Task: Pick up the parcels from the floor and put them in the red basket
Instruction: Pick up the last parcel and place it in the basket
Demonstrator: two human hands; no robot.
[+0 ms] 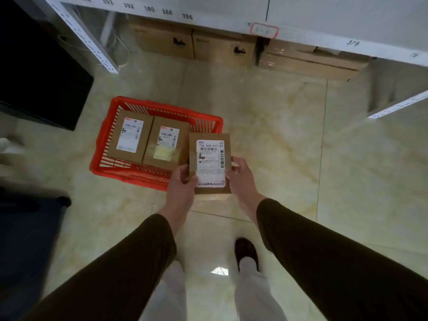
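A brown cardboard parcel (209,158) with a white shipping label is held in the air between both hands. My left hand (181,186) grips its left edge and my right hand (242,179) grips its right edge. The parcel hangs over the front right corner of the red basket (102,149), which stands on the tiled floor. Inside the basket lie two brown parcels side by side, one on the left (129,135) and one to its right (168,142), each with a white label facing up.
A white metal shelf (301,31) runs across the top, with large cardboard boxes (222,46) stored beneath it. A black cabinet (41,72) stands at the left. A dark object (27,239) sits at the lower left. My foot (246,251) is below.
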